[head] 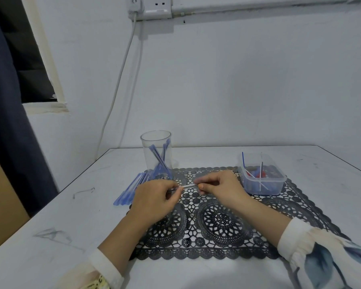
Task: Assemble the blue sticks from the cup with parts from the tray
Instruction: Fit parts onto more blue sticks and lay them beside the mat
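**Two sleeves, two hands, one stick**

Closest to the camera are the person's sleeves. The left sleeve is pale. The right sleeve is pale too, with big blue leaves on it. Both arms reach out over a white table.

A black lacy mat lies flat on the table under the arms.

Above the middle of the mat, the two hands meet. The left hand has its fingers curled and pinches one end of the thin stick. The right hand has its fingers curled too and pinches the other end with thumb and fingertips. The stick lies almost level between them, held up off the mat. It looks blurry, so its small parts cannot be told.

Just left of the left hand, a bunch of blue sticks lies flat on the table, beside the edge of the mat.

Behind them stands a clear cup, upright, at the far left corner of the mat. More blue sticks lean inside it.

On the far right corner of the mat sits a clear plastic tray. It holds small blue and red parts. A few thin rods poke up out of it.

Behind the table is a white wall. A white cable hangs down from a socket at the top. A dark curtain hangs on the far left.
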Motion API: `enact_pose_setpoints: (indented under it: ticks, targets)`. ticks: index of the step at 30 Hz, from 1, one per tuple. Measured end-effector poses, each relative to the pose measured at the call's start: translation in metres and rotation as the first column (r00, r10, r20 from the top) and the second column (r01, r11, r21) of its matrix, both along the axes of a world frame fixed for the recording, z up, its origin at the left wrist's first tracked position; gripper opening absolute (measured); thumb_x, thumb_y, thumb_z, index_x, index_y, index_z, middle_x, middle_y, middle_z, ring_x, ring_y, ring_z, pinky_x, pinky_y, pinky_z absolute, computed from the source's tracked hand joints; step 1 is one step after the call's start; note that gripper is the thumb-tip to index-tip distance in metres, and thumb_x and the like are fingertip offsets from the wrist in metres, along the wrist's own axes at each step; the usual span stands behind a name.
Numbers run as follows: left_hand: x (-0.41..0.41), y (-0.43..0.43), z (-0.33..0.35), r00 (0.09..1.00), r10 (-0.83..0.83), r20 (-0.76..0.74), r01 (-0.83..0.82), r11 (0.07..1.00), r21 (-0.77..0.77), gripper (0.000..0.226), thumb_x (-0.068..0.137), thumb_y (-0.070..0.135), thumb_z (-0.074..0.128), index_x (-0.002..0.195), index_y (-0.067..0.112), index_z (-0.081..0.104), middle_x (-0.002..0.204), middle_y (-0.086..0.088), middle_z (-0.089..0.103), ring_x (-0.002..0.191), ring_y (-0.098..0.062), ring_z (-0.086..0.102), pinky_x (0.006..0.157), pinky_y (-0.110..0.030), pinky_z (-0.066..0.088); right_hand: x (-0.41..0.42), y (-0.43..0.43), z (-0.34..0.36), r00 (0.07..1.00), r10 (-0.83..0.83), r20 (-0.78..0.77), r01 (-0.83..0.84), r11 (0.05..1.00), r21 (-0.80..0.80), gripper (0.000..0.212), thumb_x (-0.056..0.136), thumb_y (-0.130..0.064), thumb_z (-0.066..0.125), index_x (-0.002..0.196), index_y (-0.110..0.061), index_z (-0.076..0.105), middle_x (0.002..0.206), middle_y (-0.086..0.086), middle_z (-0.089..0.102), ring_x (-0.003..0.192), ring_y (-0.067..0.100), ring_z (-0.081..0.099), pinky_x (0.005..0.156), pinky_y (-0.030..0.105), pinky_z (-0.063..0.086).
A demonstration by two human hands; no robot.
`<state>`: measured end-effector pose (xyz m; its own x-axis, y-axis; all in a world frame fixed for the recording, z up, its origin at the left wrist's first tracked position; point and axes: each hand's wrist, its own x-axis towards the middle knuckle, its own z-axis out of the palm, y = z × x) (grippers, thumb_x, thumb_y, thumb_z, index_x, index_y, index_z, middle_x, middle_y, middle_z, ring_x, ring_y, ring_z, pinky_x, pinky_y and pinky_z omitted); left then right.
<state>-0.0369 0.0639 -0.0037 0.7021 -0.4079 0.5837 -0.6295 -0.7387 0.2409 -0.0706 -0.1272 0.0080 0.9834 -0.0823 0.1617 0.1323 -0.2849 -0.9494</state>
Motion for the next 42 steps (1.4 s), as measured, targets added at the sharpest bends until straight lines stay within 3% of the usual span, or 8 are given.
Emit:
enact_pose_setpoints:
  ticks: [6,15,19,22,29,34,39,42]
  targets:
    - [-0.002,-0.002,0.0,1.0,-0.015,0.02,0.015,1.0,0.011,0.039,0.083,0.053,0.04,0.087,0.03,0.071,0.065,0.012,0.065,0.061,-0.002,0.055,0.057,-0.021,0.045,0.001,0.0,-0.001,1.0,0.023,0.016,-0.023,1.0,0.006,0.019,0.087,0.003,0.059,0.098,-0.008,0.07,0.074,0.009,0.07,0.065,0.012,0.065,0.076,0.024,0.055]
    - [0.0,-0.002,-0.001,0.995,-0.063,0.074,0.062,0.998,0.006,0.045,0.085,0.055,0.035,0.083,0.027,0.071,0.064,0.011,0.065,0.059,-0.001,0.056,0.055,-0.023,0.049,0.001,0.003,-0.002,0.996,0.063,0.062,-0.062,0.998,-0.013,0.023,0.096,-0.006,0.046,0.107,-0.02,0.06,0.063,0.005,0.061,0.053,0.015,0.056,0.052,0.024,0.047]
    - [-0.001,-0.001,0.0,0.995,-0.039,0.086,0.042,0.999,-0.031,0.041,0.084,0.054,0.039,0.086,0.03,0.072,0.064,0.014,0.065,0.057,0.002,0.052,0.052,-0.01,0.034,0.002,0.003,-0.004,0.996,0.068,0.058,-0.07,0.997,0.041,0.016,0.095,-0.011,0.048,0.107,-0.011,0.059,0.067,0.007,0.062,0.06,0.02,0.057,0.058,0.029,0.049]
    - [-0.002,0.0,0.002,0.995,-0.019,0.096,0.025,0.998,-0.055,0.036,0.084,0.05,0.044,0.087,0.028,0.073,0.066,0.014,0.066,0.057,0.002,0.05,0.052,-0.007,0.028,0.001,0.002,-0.005,0.996,0.067,0.058,-0.064,0.997,-0.044,0.01,0.092,-0.01,0.053,0.099,-0.012,0.06,0.074,0.009,0.065,0.064,0.018,0.061,0.063,0.028,0.053]
    - [-0.002,-0.002,0.0,0.993,-0.056,0.105,0.063,0.996,-0.064,0.04,0.084,0.053,0.038,0.084,0.029,0.071,0.062,0.013,0.063,0.056,-0.001,0.054,0.051,-0.017,0.043,0.001,0.001,-0.009,0.991,0.07,0.116,-0.049,0.983,-0.176,0.009,0.093,-0.013,0.053,0.094,-0.014,0.061,0.075,0.004,0.066,0.066,0.012,0.062,0.061,0.021,0.049]
    - [-0.002,-0.002,0.0,0.984,-0.083,0.155,0.091,0.995,-0.046,0.036,0.086,0.049,0.042,0.085,0.028,0.072,0.064,0.014,0.065,0.057,0.0,0.055,0.05,-0.017,0.045,0.001,0.002,-0.009,0.99,0.075,0.116,-0.048,0.975,-0.215,0.024,0.097,-0.022,0.046,0.077,-0.015,0.059,0.068,0.0,0.065,0.061,0.008,0.061,0.057,0.018,0.046]
    - [-0.004,-0.003,0.002,0.984,-0.073,0.162,0.087,0.993,-0.083,0.038,0.085,0.049,0.042,0.085,0.028,0.073,0.065,0.014,0.065,0.056,0.002,0.053,0.05,-0.011,0.039,-0.001,0.002,-0.01,0.983,0.101,0.156,-0.073,0.982,-0.176,0.012,0.096,-0.022,0.048,0.097,-0.016,0.058,0.073,0.002,0.066,0.062,0.01,0.061,0.055,0.018,0.047]
    - [-0.004,-0.002,0.002,0.982,-0.07,0.173,0.088,0.991,-0.099,0.036,0.084,0.048,0.043,0.085,0.027,0.073,0.065,0.014,0.066,0.055,0.004,0.051,0.051,-0.007,0.035,0.0,0.002,-0.011,0.978,0.101,0.182,-0.066,0.979,-0.192,0.01,0.095,-0.016,0.049,0.096,-0.015,0.059,0.074,0.004,0.065,0.063,0.008,0.061,0.056,0.016,0.046]
